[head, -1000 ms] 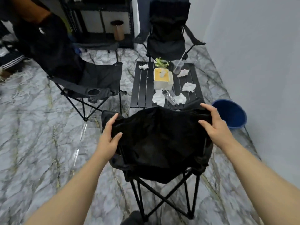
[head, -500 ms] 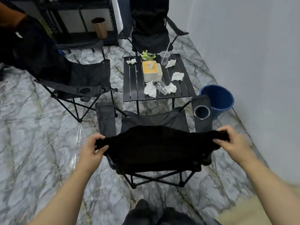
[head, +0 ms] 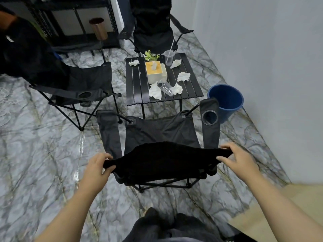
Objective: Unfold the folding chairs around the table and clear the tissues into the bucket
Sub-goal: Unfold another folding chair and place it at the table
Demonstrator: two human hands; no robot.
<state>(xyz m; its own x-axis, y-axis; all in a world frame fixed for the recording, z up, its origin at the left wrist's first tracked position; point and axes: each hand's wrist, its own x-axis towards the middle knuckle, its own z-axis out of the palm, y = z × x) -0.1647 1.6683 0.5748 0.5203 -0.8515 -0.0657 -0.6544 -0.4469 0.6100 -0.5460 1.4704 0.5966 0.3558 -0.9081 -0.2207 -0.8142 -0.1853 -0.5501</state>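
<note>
My left hand [head: 97,169] and right hand [head: 236,160] gripped the chair back [head: 162,160]; uneven pulling could have tipped the chair.

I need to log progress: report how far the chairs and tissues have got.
Done: three chairs stand open, including the near chair. In hand: the left hand and right hand grip its backrest top. Left: five crumpled tissues lie on the table; nothing shows inside the blue bucket.
</note>
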